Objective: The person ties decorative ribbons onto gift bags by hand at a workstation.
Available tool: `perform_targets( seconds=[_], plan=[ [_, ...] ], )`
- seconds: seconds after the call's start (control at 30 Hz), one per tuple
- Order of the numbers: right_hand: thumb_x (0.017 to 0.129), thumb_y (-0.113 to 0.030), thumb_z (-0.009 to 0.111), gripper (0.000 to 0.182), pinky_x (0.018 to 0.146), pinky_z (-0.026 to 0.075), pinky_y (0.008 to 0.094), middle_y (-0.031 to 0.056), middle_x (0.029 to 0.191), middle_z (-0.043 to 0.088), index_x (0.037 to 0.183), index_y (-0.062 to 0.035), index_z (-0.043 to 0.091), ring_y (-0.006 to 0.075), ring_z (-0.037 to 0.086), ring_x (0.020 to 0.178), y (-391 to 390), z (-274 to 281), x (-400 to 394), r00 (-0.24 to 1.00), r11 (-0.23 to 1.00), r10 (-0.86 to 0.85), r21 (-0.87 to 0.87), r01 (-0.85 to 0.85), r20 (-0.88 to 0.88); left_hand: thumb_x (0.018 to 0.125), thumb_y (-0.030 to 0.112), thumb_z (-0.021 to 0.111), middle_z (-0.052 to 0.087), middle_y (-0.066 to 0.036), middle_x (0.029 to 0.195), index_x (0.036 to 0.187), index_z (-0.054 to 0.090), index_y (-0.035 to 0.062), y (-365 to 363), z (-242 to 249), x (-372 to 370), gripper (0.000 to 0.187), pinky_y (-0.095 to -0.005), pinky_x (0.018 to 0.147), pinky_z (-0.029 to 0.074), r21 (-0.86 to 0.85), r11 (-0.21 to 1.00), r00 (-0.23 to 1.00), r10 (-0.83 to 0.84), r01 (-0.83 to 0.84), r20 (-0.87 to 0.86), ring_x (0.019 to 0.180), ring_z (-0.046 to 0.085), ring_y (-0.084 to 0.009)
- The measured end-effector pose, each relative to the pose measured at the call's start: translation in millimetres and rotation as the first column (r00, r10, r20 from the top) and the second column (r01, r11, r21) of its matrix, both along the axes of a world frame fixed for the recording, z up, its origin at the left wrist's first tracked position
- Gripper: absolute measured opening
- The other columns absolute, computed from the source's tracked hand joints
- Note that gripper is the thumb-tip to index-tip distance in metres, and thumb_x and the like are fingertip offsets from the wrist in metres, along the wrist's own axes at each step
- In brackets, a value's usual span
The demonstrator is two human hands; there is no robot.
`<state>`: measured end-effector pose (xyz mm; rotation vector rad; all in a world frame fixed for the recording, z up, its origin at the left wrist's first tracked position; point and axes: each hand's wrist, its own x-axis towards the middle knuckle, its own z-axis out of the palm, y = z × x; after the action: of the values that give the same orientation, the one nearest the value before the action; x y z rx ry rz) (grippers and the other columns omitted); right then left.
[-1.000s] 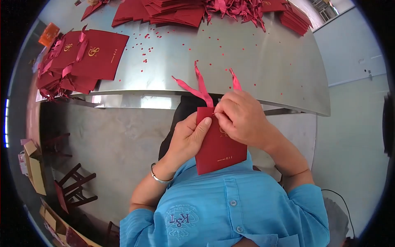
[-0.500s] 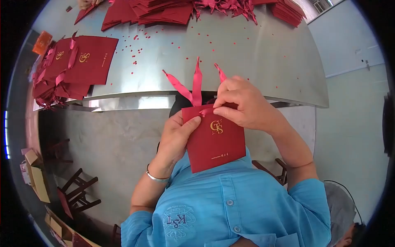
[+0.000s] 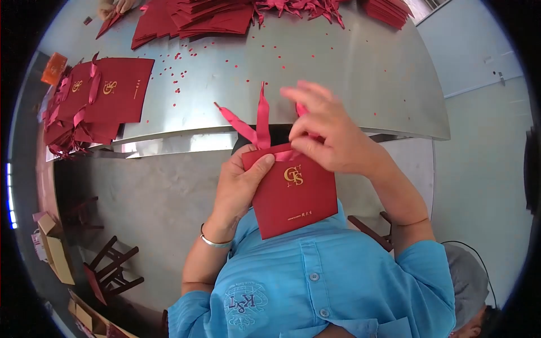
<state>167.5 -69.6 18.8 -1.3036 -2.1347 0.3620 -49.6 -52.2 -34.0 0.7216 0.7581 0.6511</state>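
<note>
A dark red paper gift bag (image 3: 296, 200) with a gold monogram is held in front of my blue shirt, slightly tilted. My left hand (image 3: 239, 177) is closed on its upper left corner, thumb on the front face. Two pink ribbon ends (image 3: 263, 115) stand up behind that corner. Another stretch of pink ribbon (image 3: 284, 155) runs across the front just below the top edge. At its right end, my right hand (image 3: 329, 135) pinches the ribbon between thumb and index finger, with the other fingers raised. A piece of ribbon shows behind those fingers.
Finished-looking red bags with ribbons (image 3: 107, 93) lie at the metal table's (image 3: 360, 84) left. Red bag stacks (image 3: 197, 19) and pink ribbons (image 3: 298, 8) lie at the far side, near another person's hand (image 3: 115, 7). Red paper dots are scattered about. A wooden stool (image 3: 112, 270) stands lower left.
My right hand has pulled the ribbon rightward, so a longer pink stretch now shows across the bag's front. Its upper fingers have lifted. My left hand keeps its hold on the bag.
</note>
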Motion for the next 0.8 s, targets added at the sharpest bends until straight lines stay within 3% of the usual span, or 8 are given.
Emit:
perform_targets(
  seconds=[0.1, 0.2, 0.33, 0.53, 0.6, 0.7, 0.73, 0.8],
  plan=[
    [0.078, -0.005, 0.070, 0.010, 0.104, 0.035, 0.0424, 0.0132, 0.134, 0.053, 0.087, -0.0080, 0.067, 0.0321, 0.045, 0.126, -1.2, 10.8, 19.1, 0.974, 0.977, -0.186, 0.077, 0.197, -0.133, 0.094, 0.009, 0.061, 0.068, -0.007, 0.096, 0.108, 0.060, -0.0012, -0.2, 4.2, -1.6, 0.018, -0.0247, 0.075, 0.054, 0.017, 0.999, 1.000, 0.029, -0.029, 0.008, 0.084, 0.064, -0.0107],
    [0.077, -0.003, 0.070, 0.013, 0.099, 0.039, 0.0392, 0.0112, 0.129, 0.057, 0.089, -0.0085, 0.068, 0.0278, 0.049, 0.120, -13.1, 15.0, 28.6, 0.956, 0.981, -0.187, -0.099, 0.169, -0.227, 0.094, 0.008, 0.060, 0.068, -0.007, 0.097, 0.109, 0.060, -0.0013, 0.7, 2.0, -6.3, 0.018, -0.0243, 0.075, 0.053, -0.003, 1.000, 0.999, 0.026, -0.026, 0.031, 0.083, 0.064, -0.0103],
    [0.077, -0.002, 0.070, 0.013, 0.096, 0.041, 0.0380, 0.0105, 0.125, 0.058, 0.088, -0.0078, 0.067, 0.0267, 0.050, 0.118, -21.1, 6.9, 14.5, 0.980, 0.994, -0.090, -0.073, 0.078, -0.178, 0.094, 0.008, 0.060, 0.068, -0.007, 0.098, 0.110, 0.060, -0.0016, -1.4, 1.6, -5.2, 0.019, -0.0241, 0.076, 0.053, -0.003, 1.000, 0.998, 0.019, -0.019, 0.061, 0.086, 0.063, -0.0100],
    [0.081, -0.006, 0.070, 0.007, 0.083, 0.045, 0.0306, 0.0060, 0.099, 0.066, 0.087, -0.0046, 0.065, 0.0174, 0.059, 0.092, -27.6, 6.6, 6.5, 0.897, 0.928, -0.355, 0.020, 0.373, -0.262, 0.094, 0.007, 0.060, 0.068, -0.005, 0.101, 0.114, 0.060, -0.0017, -3.8, 3.8, -9.2, 0.022, -0.0234, 0.080, 0.051, 0.200, 0.978, 0.998, 0.059, -0.063, 0.025, 0.089, 0.061, -0.0088],
    [0.088, -0.013, 0.066, 0.013, 0.076, 0.045, 0.0257, 0.0007, 0.082, 0.065, 0.085, -0.0006, 0.063, 0.0091, 0.057, 0.078, -30.4, 12.9, 14.3, 0.765, 0.793, -0.520, -0.548, 0.266, -0.381, 0.094, 0.007, 0.061, 0.067, -0.006, 0.102, 0.116, 0.059, -0.0017, -1.4, 9.0, -12.4, 0.024, -0.0237, 0.081, 0.051, 0.241, 0.969, 0.996, 0.044, -0.061, 0.079, 0.091, 0.061, -0.0089],
    [0.091, -0.018, 0.067, 0.018, 0.065, 0.046, 0.0221, -0.0038, 0.074, 0.065, 0.083, -0.0019, 0.067, 0.0028, 0.055, 0.067, -25.4, 6.4, 26.2, 0.750, 0.683, -0.442, -0.727, -0.074, -0.492, 0.094, 0.007, 0.061, 0.067, -0.006, 0.105, 0.118, 0.060, -0.0018, 6.9, 17.4, -16.4, 0.025, -0.0242, 0.082, 0.051, 0.330, 0.944, 0.992, -0.034, -0.009, 0.124, 0.093, 0.061, -0.0089],
    [0.091, -0.018, 0.067, 0.018, 0.065, 0.046, 0.0221, -0.0038, 0.074, 0.065, 0.083, -0.0019, 0.067, 0.0028, 0.055, 0.067, -24.1, 7.4, 22.9, 0.750, 0.684, -0.442, -0.726, -0.073, -0.491, 0.094, 0.007, 0.061, 0.067, -0.006, 0.106, 0.118, 0.060, -0.0019, 8.0, 18.7, -17.1, 0.026, -0.0245, 0.082, 0.051, 0.377, 0.925, 0.990, -0.089, 0.040, 0.111, 0.094, 0.061, -0.0089],
    [0.090, -0.013, 0.064, 0.017, 0.070, 0.047, 0.0236, 0.0033, 0.085, 0.068, 0.094, 0.0020, 0.069, 0.0078, 0.060, 0.077, -19.8, 7.7, 9.4, 0.651, 0.661, -0.473, -0.728, -0.183, -0.593, 0.093, 0.006, 0.062, 0.067, -0.006, 0.106, 0.118, 0.060, -0.0018, 7.2, 15.8, -14.7, 0.025, -0.0247, 0.082, 0.051, 0.395, 0.917, 0.990, -0.099, 0.052, 0.098, 0.094, 0.061, -0.0089]
  ],
)
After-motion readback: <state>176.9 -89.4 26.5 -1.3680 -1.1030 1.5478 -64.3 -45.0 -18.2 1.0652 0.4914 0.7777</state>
